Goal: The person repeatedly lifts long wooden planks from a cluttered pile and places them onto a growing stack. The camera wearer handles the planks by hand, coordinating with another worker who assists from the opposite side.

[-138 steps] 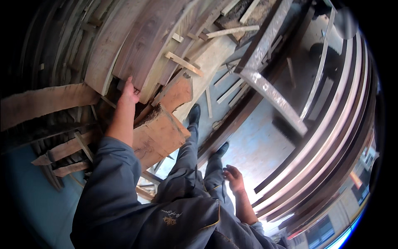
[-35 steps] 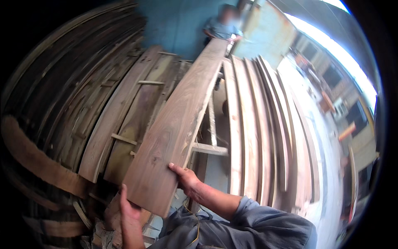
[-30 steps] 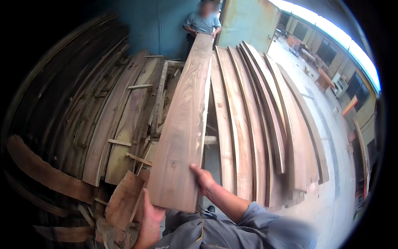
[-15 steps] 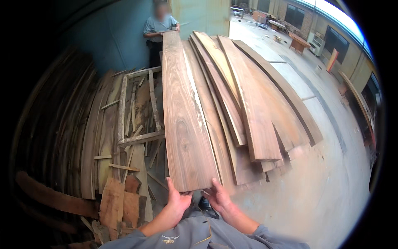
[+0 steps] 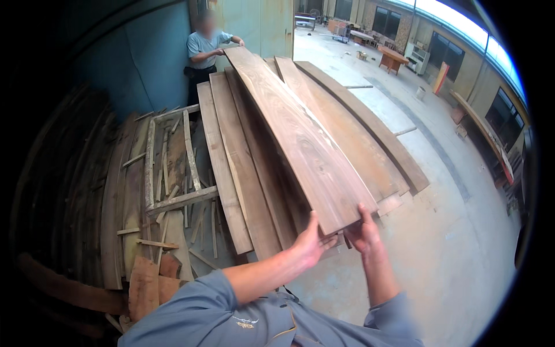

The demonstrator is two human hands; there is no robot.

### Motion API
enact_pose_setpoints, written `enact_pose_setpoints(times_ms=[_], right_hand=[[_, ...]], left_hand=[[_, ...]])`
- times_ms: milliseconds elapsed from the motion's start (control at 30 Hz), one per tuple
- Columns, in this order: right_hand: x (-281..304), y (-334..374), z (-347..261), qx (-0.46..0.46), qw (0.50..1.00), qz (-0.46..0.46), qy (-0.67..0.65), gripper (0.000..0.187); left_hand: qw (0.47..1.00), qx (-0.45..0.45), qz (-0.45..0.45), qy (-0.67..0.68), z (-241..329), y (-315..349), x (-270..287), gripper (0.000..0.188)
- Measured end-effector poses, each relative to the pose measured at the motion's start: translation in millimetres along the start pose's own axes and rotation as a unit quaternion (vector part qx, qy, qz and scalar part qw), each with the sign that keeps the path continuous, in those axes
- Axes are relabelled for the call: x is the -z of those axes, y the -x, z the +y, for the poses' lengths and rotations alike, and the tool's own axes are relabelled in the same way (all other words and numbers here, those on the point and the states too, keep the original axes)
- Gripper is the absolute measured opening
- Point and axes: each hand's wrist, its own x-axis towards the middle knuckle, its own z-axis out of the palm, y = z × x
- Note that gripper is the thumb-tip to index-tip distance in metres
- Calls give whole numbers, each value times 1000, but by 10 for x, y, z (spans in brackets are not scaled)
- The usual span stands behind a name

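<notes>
A long, wide brown wooden plank (image 5: 315, 159) with a pale streak along its right side slants from the far left toward me. My left hand (image 5: 312, 240) grips its near left corner, thumb on the edge and fingers underneath. At the near right corner my right hand (image 5: 365, 231) holds it the same way. A co-worker (image 5: 205, 49) in a light blue shirt has both hands on the plank's far end. Beneath and beside it lies a stack of other planks (image 5: 234, 168), partly hidden by the held one.
Left of the stack stands a weathered wooden frame (image 5: 151, 168) among thin offcuts. Dark boards (image 5: 69, 191) are stacked at the far left, with bark-edged scraps (image 5: 143, 286) nearby. A blue-green wall (image 5: 156, 63) rises behind the co-worker. Concrete floor (image 5: 451, 254) stretches right toward a brown desk (image 5: 393, 58).
The held plank has swung right, from the stack's left side to over its middle, uncovering boards on the left. My hands moved right with it; the co-worker's end shifted too.
</notes>
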Motion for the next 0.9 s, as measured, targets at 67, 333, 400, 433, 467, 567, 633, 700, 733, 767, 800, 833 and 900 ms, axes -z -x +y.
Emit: enact_pose_setpoints(times_ms=[67, 333, 400, 433, 467, 567, 633, 700, 733, 767, 800, 833, 900], right_hand=[[206, -22, -211, -11, 999, 39, 20, 70], [1288, 1790, -2300, 184, 908, 210, 312, 42], [1760, 2170, -2706, 269, 914, 249, 174, 37], [1738, 2069, -2632, 312, 883, 312, 159, 35], [1671, 1885, -2553, 349, 850, 367, 147, 33], [2078, 1068, -2136, 381, 871, 296, 92, 26], [1365, 678, -1607, 362, 880, 281, 126, 22], [665, 439, -1232, 351, 884, 232, 204, 23], [466, 285, -1098, 352, 883, 185, 248, 25], [242, 173, -927, 351, 881, 138, 286, 27], [-175, 152, -715, 353, 871, 103, 327, 26], [-718, 186, -538, 363, 855, 69, 363, 26], [-1347, -5, -244, 388, 832, -23, 397, 26]], left_hand=[[997, 32, -6, -75, -98, -301, -121, 74], [722, 96, -325, -603, 854, 897, 457, 62], [778, 63, -221, -584, 966, 988, 1059, 59], [764, 1, -119, -635, 1053, 1103, 1295, 60], [740, -59, -7, -670, 1117, 1233, 1584, 61], [712, -163, 214, -649, 1144, 1456, 2683, 63], [733, -192, 321, -569, 1043, 1740, 3207, 61], [730, -227, 389, -514, 1059, 2030, 3717, 59], [716, -249, 419, -499, 1036, 2190, 4027, 58], [728, -243, 446, -461, 1063, 2407, 4220, 56], [739, -238, 468, -423, 1109, 2640, 4396, 55], [728, -274, 495, -388, 1143, 2853, 4538, 52], [722, -310, 536, -309, 1335, 3347, 4767, 46]])
